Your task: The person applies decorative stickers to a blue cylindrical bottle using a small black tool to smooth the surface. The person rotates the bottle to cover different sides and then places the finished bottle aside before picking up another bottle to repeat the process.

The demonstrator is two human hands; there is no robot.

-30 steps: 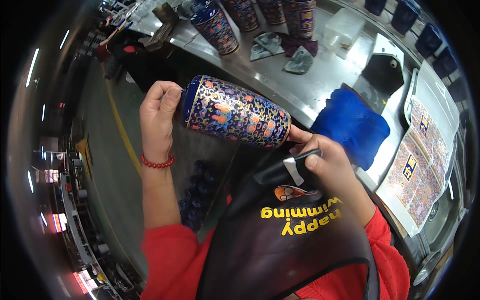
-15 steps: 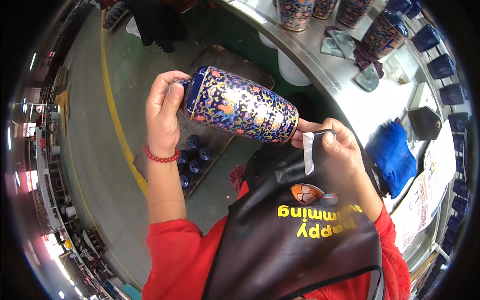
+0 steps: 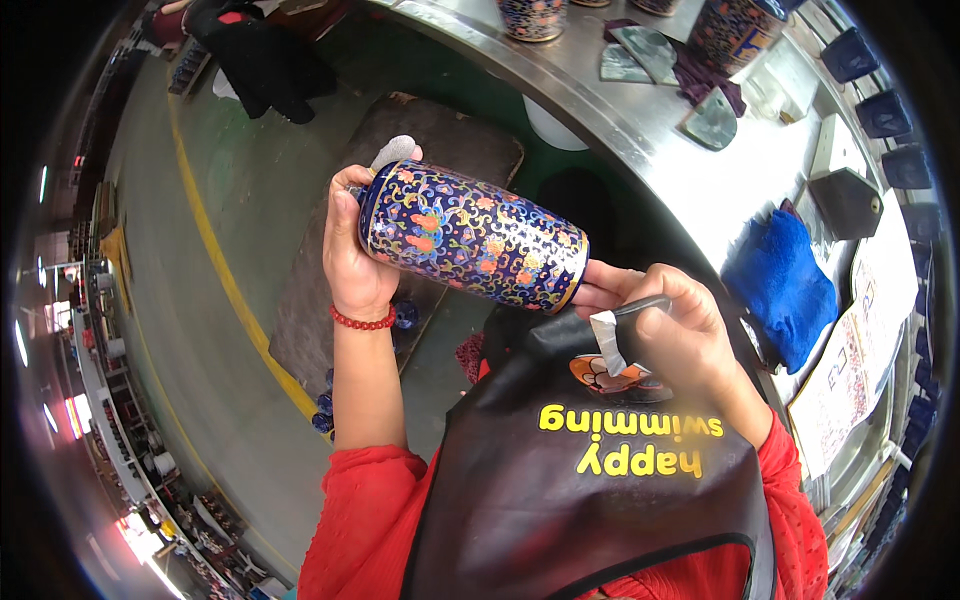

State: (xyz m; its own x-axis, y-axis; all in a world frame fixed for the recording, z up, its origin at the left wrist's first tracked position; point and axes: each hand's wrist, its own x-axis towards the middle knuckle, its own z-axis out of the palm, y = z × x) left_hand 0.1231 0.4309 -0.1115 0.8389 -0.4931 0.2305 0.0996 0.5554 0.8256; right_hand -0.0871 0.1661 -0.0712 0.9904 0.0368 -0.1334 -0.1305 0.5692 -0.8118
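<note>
A dark blue vase (image 3: 475, 235) with a dense floral pattern and gold rims lies nearly level in the air before my apron. My left hand (image 3: 357, 250) is wrapped around its neck and shoulder at the left end. A pale grey covering (image 3: 394, 152) shows on a fingertip there. My right hand (image 3: 675, 320) supports the base with its fingers. Between that hand's thumb and forefinger is a thin dark piece (image 3: 645, 306) with a crumpled white strip (image 3: 606, 342) hanging beside it; I cannot make out its exact kind.
On the curved metal table (image 3: 640, 140) at right lie a blue cloth (image 3: 785, 290), glassy scraper-like plates (image 3: 712, 120), a dark-and-white block (image 3: 845, 185) and patterned sheets (image 3: 835, 390). More patterned vases (image 3: 735, 30) stand at its back. Below, a dark board (image 3: 310, 310) lies on the floor.
The vase has turned about its long axis, showing another part of its pattern. My left hand's grip has shifted, and a grey-covered fingertip now shows. The whole view has swung slightly.
</note>
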